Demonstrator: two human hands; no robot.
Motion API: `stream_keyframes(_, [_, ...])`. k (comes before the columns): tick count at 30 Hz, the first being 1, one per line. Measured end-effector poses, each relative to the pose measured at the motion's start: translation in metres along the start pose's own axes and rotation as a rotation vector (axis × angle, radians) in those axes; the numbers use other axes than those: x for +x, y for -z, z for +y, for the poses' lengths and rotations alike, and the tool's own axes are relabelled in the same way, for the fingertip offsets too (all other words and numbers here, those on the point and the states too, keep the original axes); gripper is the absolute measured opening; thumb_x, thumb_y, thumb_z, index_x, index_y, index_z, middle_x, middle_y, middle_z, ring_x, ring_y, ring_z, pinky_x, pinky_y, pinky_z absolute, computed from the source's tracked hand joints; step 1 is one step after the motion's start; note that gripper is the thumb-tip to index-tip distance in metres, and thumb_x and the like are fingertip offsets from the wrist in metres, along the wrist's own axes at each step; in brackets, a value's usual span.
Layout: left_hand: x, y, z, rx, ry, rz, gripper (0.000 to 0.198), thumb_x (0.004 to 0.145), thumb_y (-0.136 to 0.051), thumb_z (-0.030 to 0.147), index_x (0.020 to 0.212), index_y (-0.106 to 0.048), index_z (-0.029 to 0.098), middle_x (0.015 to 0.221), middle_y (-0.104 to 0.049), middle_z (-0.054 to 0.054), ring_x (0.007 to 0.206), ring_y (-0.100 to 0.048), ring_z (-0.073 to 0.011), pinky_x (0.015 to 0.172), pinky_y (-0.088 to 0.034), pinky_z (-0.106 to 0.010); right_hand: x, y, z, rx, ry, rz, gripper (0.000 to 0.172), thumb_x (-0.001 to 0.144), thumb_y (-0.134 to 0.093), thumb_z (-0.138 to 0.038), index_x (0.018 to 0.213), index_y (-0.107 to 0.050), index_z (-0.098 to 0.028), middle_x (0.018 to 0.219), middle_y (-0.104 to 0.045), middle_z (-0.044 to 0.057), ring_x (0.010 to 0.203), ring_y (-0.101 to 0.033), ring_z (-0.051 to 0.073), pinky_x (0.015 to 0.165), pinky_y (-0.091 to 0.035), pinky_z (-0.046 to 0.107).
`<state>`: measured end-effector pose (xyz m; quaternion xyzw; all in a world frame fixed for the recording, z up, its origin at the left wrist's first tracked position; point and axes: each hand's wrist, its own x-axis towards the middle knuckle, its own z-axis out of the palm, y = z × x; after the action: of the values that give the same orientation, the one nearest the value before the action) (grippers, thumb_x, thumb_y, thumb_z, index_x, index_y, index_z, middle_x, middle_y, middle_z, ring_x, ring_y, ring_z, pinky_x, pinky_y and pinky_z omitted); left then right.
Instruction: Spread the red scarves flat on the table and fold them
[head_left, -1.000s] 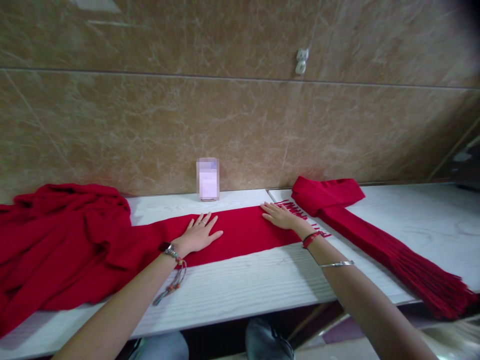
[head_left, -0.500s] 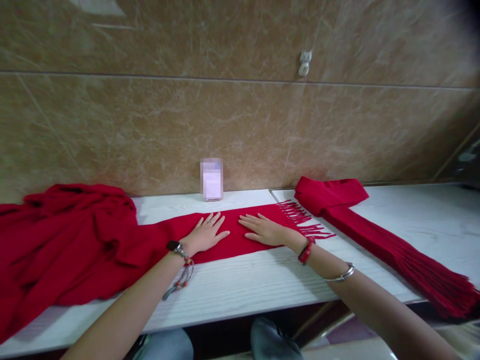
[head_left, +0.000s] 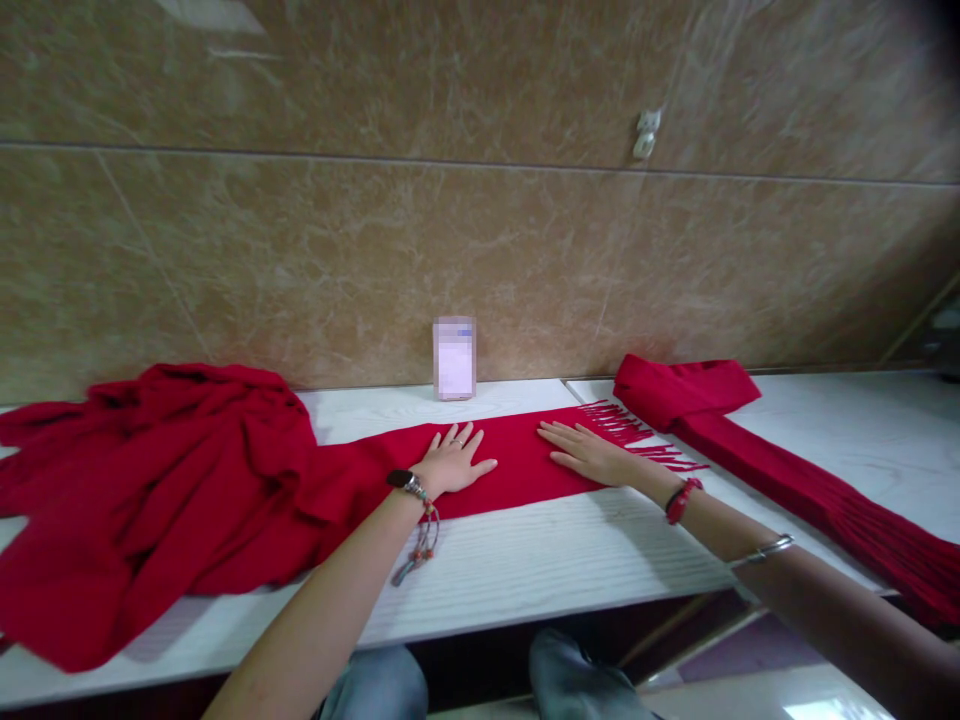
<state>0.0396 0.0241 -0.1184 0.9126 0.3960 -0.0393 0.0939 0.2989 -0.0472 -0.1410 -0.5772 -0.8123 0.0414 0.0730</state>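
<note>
A red scarf point(head_left: 517, 470) lies spread flat across the white tabletop, its fringe pointing right. My left hand point(head_left: 452, 462) rests palm down on the flat part, fingers spread. Further right, near the fringe, my right hand point(head_left: 586, 455) also presses flat on the cloth with fingers stretched out. To the left, the scarf runs into a large crumpled heap of red cloth point(head_left: 202, 470). Another red scarf point(head_left: 795, 470), folded into a narrow strip and bent over at its far end, lies on the right.
A blurred-out upright phone-like object point(head_left: 454, 360) leans at the wall behind the scarf. The white table point(head_left: 525, 570) meets a brown tiled wall point(head_left: 337, 260). A small white cat-shaped hook point(head_left: 646, 134) is on the wall. My knees show below the table's front edge.
My right hand has slid right along the scarf toward the fringe, widening the gap between my hands. My left hand stays at about the same place on the cloth. The view has shifted slightly left.
</note>
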Motion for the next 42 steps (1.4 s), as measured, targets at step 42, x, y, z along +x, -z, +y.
stream_keyframes(42, [-0.026,0.012,0.047,0.389,-0.598,0.323,0.019,0.084,-0.043,0.016,0.100,-0.052,0.019,0.091,-0.059,-0.005,0.080,-0.058,-0.0181,0.062,-0.045,-0.026,-0.058,0.009,-0.064,-0.154,-0.005,0.356,0.022,0.080,-0.052,-0.020,0.099,-0.061,-0.016,0.098,-0.064,0.009,0.090,-0.057,0.019,0.079,-0.045,0.030])
